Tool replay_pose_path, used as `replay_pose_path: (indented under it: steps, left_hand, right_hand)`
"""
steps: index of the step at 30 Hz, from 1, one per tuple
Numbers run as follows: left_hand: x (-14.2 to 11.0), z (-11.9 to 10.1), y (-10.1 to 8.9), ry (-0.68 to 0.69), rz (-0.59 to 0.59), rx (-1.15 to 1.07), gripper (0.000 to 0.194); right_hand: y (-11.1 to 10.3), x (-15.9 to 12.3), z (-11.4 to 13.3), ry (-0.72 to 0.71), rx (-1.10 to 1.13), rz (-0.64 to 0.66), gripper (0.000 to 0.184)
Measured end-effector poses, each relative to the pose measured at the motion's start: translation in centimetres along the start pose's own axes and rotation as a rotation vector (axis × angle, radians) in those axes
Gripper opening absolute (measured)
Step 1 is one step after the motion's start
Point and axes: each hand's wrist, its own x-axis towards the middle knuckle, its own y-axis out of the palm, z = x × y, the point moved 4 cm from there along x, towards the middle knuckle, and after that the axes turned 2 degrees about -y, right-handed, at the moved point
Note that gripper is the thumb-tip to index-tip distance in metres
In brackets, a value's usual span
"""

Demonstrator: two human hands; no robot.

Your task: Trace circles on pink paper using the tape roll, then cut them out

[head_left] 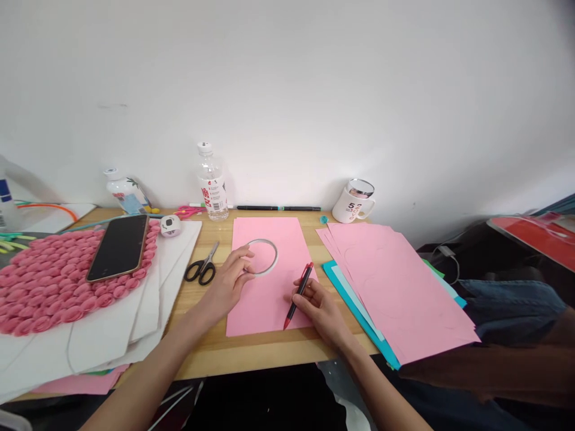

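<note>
A sheet of pink paper [265, 308] lies upright before me on the wooden table. On its upper part rests a thin silvery-white ring [277, 256]. My left hand [231, 275] grips the ring's left rim with bent fingertips, partly hiding it. In my right hand [317, 305], over the paper's right edge, is a black pen [299, 293] with red ends. Its red tip points down and toward me; I cannot tell if it touches the paper. Scissors [202, 266] with black handles lie just left of the paper, apart from my left hand.
Pink sheets [395, 287] over blue ones lie at right, overhanging the front edge. At left, a phone [119, 246] rests on pink paper rosettes [54, 281] above white sheets. A water bottle [213, 188] and a mug [353, 202] stand by the wall [287, 102].
</note>
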Motion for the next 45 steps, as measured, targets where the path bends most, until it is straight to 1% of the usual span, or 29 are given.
replay_pose_path:
  steps: [2,5,8,12,20,28,31,33,35,37,40,42,45]
  left_hand:
    - [-1.7,0.1,-0.4,0.041,0.048,0.071,0.016]
    - [-3.6,0.4,0.1,0.096,0.143,0.137,0.020]
    - [-4.6,0.5,0.8,0.149,0.167,0.160,0.023]
    - [-4.9,0.3,1.1,0.188,0.156,0.189,0.022]
    - [-5.1,-0.1,1.2,0.169,0.142,0.185,0.019]
    - [-5.5,0.0,0.6,0.194,0.125,0.221,0.018]
    - [-5.6,-0.6,0.7,0.244,0.121,0.292,0.019]
    - [-5.6,-1.3,1.3,0.299,0.137,0.336,0.026]
    - [-5.3,-2.0,2.3,0.337,0.172,0.378,0.036]
    - [-4.7,-2.6,3.3,0.354,0.205,0.432,0.040]
    - [-3.6,-2.8,4.4,0.326,0.248,0.490,0.037]
    - [-3.2,-2.5,4.7,0.297,0.255,0.510,0.037]
    - [-3.2,-1.9,4.9,0.288,0.247,0.531,0.041]
  right_hand:
    - [-0.1,0.7,0.4,-0.010,-0.017,-0.005,0.041]
    - [-0.3,1.1,0.5,0.005,-0.036,-0.016,0.042]
    - [-0.4,1.2,0.2,0.018,-0.020,-0.019,0.043]
    - [-0.5,1.3,-0.1,0.019,0.019,-0.013,0.045]
    - [-0.4,1.2,0.0,0.040,0.067,-0.023,0.045]
    - [-0.1,1.2,0.2,0.085,0.129,-0.070,0.044]
    - [0.2,1.7,0.7,0.067,0.198,-0.124,0.044]
    - [0.4,2.5,1.2,0.029,0.247,-0.189,0.043]
    - [0.8,3.5,1.8,-0.018,0.274,-0.235,0.041]
    - [1.6,4.9,2.4,-0.065,0.269,-0.238,0.041]
    - [3.4,7.0,3.1,-0.115,0.224,-0.178,0.041]
    - [4.6,8.2,3.3,-0.138,0.165,-0.123,0.041]
    - [6.0,9.5,3.1,-0.173,0.080,-0.043,0.044]
